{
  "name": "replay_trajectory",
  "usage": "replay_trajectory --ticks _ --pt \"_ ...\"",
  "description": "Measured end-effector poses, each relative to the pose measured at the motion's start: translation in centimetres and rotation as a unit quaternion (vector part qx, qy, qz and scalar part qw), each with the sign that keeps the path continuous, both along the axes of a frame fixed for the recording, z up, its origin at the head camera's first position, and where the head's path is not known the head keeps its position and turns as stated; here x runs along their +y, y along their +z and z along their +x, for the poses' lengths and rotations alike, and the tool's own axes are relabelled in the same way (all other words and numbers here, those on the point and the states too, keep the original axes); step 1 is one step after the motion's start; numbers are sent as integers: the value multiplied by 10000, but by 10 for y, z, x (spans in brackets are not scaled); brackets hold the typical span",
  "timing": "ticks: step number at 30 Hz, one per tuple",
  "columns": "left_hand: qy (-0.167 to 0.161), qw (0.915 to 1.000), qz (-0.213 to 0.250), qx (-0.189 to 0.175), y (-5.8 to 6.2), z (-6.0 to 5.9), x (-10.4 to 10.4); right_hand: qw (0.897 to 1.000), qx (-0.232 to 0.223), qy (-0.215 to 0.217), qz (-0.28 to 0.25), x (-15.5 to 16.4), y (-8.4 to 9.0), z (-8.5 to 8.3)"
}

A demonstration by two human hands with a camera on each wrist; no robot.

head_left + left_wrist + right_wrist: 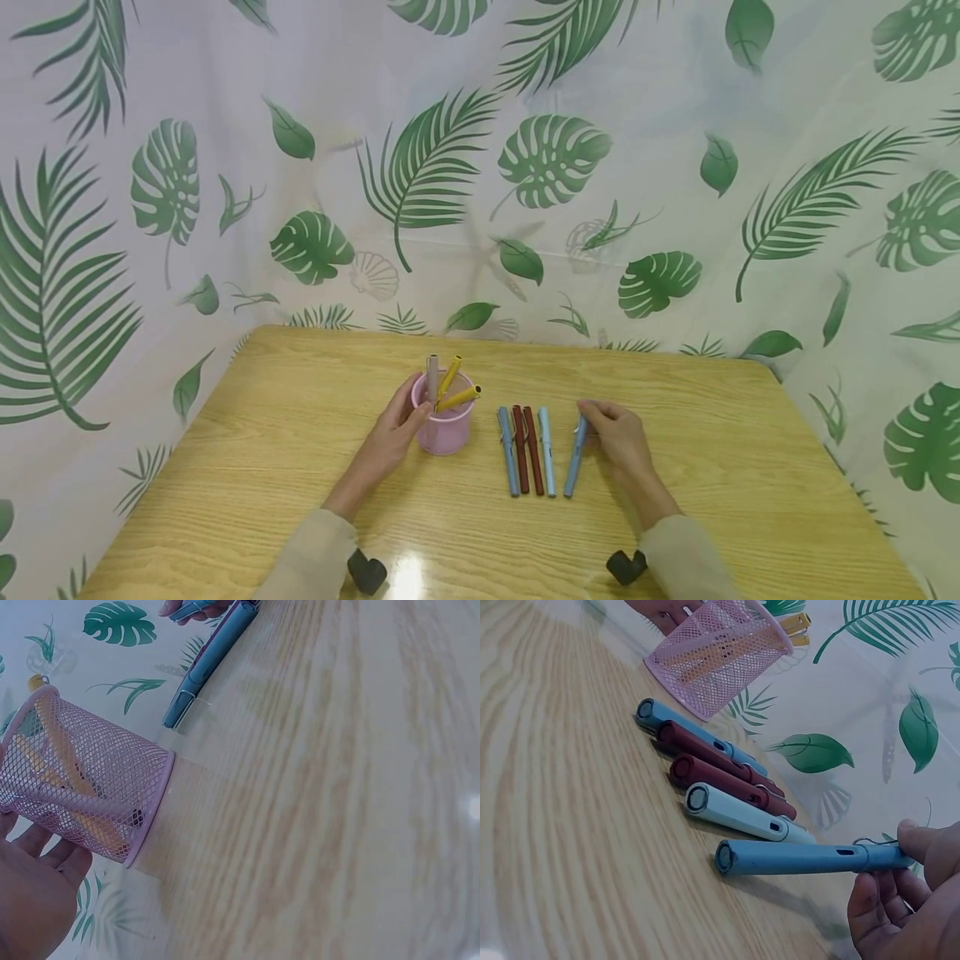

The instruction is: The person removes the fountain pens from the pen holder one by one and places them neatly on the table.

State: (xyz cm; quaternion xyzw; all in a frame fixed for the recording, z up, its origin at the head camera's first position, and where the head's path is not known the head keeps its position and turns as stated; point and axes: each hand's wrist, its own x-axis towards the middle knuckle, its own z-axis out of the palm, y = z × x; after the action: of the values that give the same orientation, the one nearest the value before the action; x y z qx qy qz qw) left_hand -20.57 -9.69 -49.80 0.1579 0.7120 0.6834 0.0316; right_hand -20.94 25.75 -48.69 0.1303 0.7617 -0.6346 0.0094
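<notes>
My left hand (393, 425) grips the side of a pink mesh pen cup (444, 435), its thumb at the rim. Inside the cup stand two yellow pens (460, 398) and a grey pen (432, 373). On the right, my right hand (618, 433) pinches the cap end of a blue pen (795, 857); its other end is close to the tabletop. To the left of that pen lie a light blue pen (547, 450), two dark red pens (533, 450) and another blue pen (507, 450), side by side.
The wooden table (285, 467) spreads beneath everything. A white cloth with green leaf prints (555, 158) hangs behind the table and along its sides. Each wrist carries a black device (367, 572) near the sleeve cuff.
</notes>
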Motion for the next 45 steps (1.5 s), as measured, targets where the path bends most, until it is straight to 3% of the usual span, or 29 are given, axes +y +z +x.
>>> replay_trajectory --ticks 5,18,26,40,45 --pt "-20 10000 10 9 0 0 0 9999 -83 48 -89 -5 2 -4" --pt "28 10000 -41 -45 0 2 0 9991 161 -173 340 -17 -12 -10" --pt "4 9999 9 -142 0 2 0 9952 200 -202 932 -22 -9 -10" --pt "64 9999 2 -128 0 2 0 9940 190 -329 1030 -22 -11 -11" --pt "67 9999 0 -141 1 2 1 9905 206 -419 1292 -23 -8 -7"
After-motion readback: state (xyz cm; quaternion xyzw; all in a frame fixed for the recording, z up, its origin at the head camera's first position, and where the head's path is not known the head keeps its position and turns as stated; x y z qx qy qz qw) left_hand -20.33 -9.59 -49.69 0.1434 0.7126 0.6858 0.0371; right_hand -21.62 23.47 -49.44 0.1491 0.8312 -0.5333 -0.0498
